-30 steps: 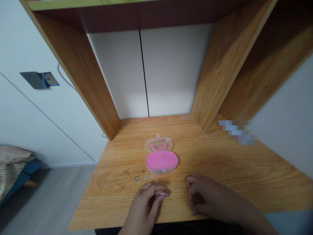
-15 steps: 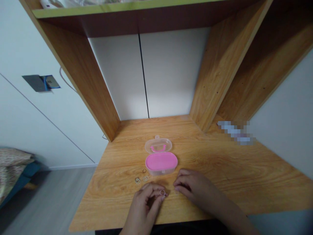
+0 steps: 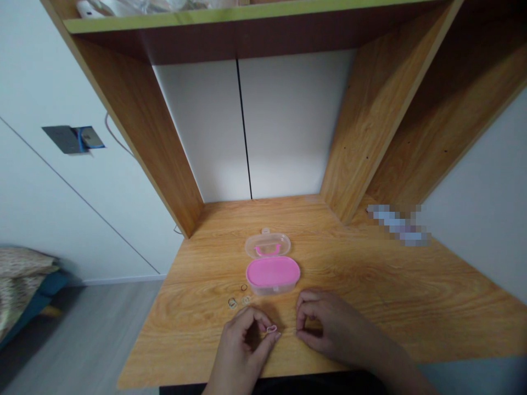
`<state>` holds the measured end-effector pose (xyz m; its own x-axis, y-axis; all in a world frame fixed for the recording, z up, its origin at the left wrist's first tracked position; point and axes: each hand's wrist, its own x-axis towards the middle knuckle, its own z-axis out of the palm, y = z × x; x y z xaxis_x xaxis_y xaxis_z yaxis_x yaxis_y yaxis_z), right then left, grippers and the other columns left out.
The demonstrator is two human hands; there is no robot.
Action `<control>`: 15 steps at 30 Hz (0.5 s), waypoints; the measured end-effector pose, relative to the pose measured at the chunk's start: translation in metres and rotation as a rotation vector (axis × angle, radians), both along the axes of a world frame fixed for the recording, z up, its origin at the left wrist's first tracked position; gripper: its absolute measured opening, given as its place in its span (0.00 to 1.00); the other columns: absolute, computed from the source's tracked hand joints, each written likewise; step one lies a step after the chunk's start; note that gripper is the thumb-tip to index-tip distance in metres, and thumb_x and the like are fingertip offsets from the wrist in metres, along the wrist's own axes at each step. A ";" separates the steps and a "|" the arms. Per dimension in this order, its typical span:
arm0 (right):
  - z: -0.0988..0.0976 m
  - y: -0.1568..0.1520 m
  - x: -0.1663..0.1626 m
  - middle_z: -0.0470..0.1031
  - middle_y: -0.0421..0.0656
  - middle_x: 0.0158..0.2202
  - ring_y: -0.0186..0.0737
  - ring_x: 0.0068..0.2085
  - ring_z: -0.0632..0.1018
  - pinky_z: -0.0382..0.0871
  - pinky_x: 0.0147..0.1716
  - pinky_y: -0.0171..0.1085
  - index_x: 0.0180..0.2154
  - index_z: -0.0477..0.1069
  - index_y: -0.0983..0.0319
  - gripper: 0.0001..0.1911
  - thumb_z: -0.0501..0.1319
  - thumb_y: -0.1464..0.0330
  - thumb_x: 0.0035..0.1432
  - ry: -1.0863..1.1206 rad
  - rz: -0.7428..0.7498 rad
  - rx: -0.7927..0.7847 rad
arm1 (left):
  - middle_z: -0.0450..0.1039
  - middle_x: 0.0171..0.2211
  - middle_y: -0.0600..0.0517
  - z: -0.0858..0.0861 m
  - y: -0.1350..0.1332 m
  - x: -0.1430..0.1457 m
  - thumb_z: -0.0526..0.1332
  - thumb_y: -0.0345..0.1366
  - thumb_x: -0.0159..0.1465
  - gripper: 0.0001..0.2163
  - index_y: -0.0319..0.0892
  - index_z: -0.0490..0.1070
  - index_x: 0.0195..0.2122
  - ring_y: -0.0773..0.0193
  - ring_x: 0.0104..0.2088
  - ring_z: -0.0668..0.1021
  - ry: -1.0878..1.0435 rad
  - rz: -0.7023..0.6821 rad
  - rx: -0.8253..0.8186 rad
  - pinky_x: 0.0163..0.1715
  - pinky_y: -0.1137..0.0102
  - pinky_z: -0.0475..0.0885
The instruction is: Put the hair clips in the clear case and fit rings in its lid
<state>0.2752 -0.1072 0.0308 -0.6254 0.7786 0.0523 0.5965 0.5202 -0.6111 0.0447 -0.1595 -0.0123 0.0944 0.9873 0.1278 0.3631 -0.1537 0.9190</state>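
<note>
My left hand (image 3: 249, 341) is closed in a pinch on a small pale-pink elastic hair tie (image 3: 272, 329), which looks bent out of round between thumb and fingers. To its right, my right hand (image 3: 319, 321) is curled low over the table, thumb and fingertips close together. Whatever may be between those fingertips is too small to make out. Beyond the left hand lie a few small bands: a dark one (image 3: 244, 287), pale ones (image 3: 246, 300), and a dark-and-pale cluster (image 3: 233, 303).
An oblong clear box with a pink inner cover (image 3: 273, 271) stands in front of my hands. Its clear lid (image 3: 267, 245) with a pink handle is folded back behind it. Wooden uprights (image 3: 362, 137) and a shelf (image 3: 247, 33) frame the desk (image 3: 197, 329). A blurred item (image 3: 397, 225) lies at right.
The hair tie in my left hand has gone from round to squeezed. My right hand has lifted slightly, its fingers more curled, and a faint small thing by its fingertips no longer shows.
</note>
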 end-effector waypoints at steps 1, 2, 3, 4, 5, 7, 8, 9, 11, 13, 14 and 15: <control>0.000 -0.001 -0.001 0.78 0.39 0.33 0.39 0.37 0.78 0.67 0.38 0.35 0.31 0.75 0.59 0.05 0.66 0.74 0.53 0.008 0.007 0.009 | 0.77 0.31 0.50 0.000 0.000 0.000 0.65 0.34 0.63 0.04 0.42 0.73 0.32 0.61 0.34 0.79 0.001 0.002 0.003 0.36 0.70 0.73; 0.000 -0.002 -0.002 0.78 0.38 0.32 0.38 0.37 0.78 0.67 0.38 0.35 0.31 0.75 0.59 0.05 0.66 0.74 0.53 0.015 0.010 0.018 | 0.77 0.31 0.50 0.000 0.000 0.000 0.65 0.34 0.63 0.04 0.42 0.73 0.32 0.61 0.34 0.79 0.007 0.001 0.011 0.36 0.70 0.73; 0.000 -0.002 -0.003 0.78 0.38 0.31 0.38 0.36 0.78 0.67 0.38 0.35 0.31 0.75 0.59 0.05 0.65 0.74 0.54 0.023 0.013 0.023 | 0.77 0.31 0.50 0.001 0.001 0.000 0.65 0.34 0.63 0.03 0.42 0.74 0.32 0.61 0.33 0.79 0.018 -0.001 0.020 0.36 0.70 0.73; -0.001 -0.002 -0.005 0.78 0.38 0.30 0.38 0.35 0.78 0.67 0.37 0.35 0.30 0.76 0.59 0.04 0.65 0.74 0.54 0.035 0.014 0.027 | 0.77 0.30 0.50 0.002 0.001 0.000 0.65 0.33 0.63 0.03 0.42 0.75 0.32 0.61 0.33 0.79 0.032 -0.005 0.030 0.35 0.71 0.73; -0.002 -0.002 -0.007 0.78 0.38 0.29 0.37 0.33 0.77 0.67 0.36 0.35 0.30 0.76 0.59 0.04 0.65 0.73 0.55 0.053 0.012 0.029 | 0.78 0.30 0.50 0.004 0.001 0.000 0.65 0.33 0.63 0.02 0.42 0.76 0.32 0.62 0.33 0.79 0.046 -0.008 0.042 0.35 0.71 0.73; -0.004 -0.002 -0.012 0.77 0.38 0.26 0.36 0.30 0.76 0.67 0.32 0.34 0.30 0.77 0.59 0.03 0.66 0.71 0.56 0.111 -0.030 0.026 | 0.78 0.30 0.51 0.006 0.002 0.000 0.66 0.32 0.63 0.02 0.43 0.78 0.33 0.62 0.33 0.79 0.066 -0.016 0.066 0.35 0.72 0.72; -0.006 -0.001 -0.015 0.77 0.38 0.26 0.36 0.28 0.76 0.66 0.30 0.34 0.31 0.77 0.60 0.03 0.66 0.70 0.57 0.152 -0.067 0.015 | 0.79 0.31 0.51 0.007 0.002 0.001 0.66 0.32 0.63 0.02 0.44 0.78 0.34 0.62 0.33 0.79 0.070 -0.018 0.078 0.35 0.72 0.73; -0.007 -0.001 -0.018 0.77 0.38 0.26 0.35 0.28 0.75 0.67 0.29 0.33 0.32 0.77 0.60 0.03 0.65 0.69 0.58 0.201 -0.108 0.002 | 0.79 0.31 0.51 0.007 0.003 0.001 0.66 0.32 0.63 0.02 0.44 0.78 0.34 0.62 0.33 0.80 0.069 -0.020 0.090 0.35 0.72 0.73; -0.010 -0.001 -0.024 0.79 0.41 0.30 0.36 0.31 0.77 0.70 0.32 0.34 0.36 0.79 0.59 0.05 0.63 0.68 0.62 0.325 -0.156 -0.014 | 0.80 0.32 0.51 0.008 0.003 0.000 0.66 0.32 0.63 0.02 0.45 0.79 0.36 0.63 0.33 0.80 0.063 -0.021 0.115 0.36 0.72 0.74; -0.012 -0.001 -0.028 0.80 0.42 0.36 0.37 0.37 0.80 0.72 0.38 0.34 0.40 0.80 0.58 0.08 0.61 0.69 0.65 0.459 -0.141 -0.013 | 0.80 0.32 0.51 0.008 0.002 0.000 0.66 0.33 0.64 0.03 0.45 0.80 0.37 0.63 0.33 0.80 0.058 -0.014 0.132 0.36 0.72 0.74; -0.012 -0.002 -0.030 0.80 0.43 0.38 0.38 0.39 0.80 0.73 0.39 0.34 0.41 0.80 0.57 0.10 0.60 0.70 0.66 0.511 -0.128 -0.005 | 0.80 0.32 0.51 0.007 0.002 -0.001 0.66 0.34 0.65 0.03 0.45 0.80 0.38 0.63 0.33 0.80 0.057 -0.009 0.139 0.36 0.72 0.75; -0.013 -0.003 -0.032 0.80 0.43 0.38 0.37 0.39 0.80 0.73 0.40 0.34 0.41 0.81 0.57 0.10 0.59 0.70 0.66 0.546 -0.124 0.002 | 0.80 0.32 0.51 0.007 0.002 -0.001 0.66 0.34 0.65 0.04 0.45 0.80 0.38 0.63 0.33 0.80 0.058 -0.006 0.142 0.35 0.72 0.75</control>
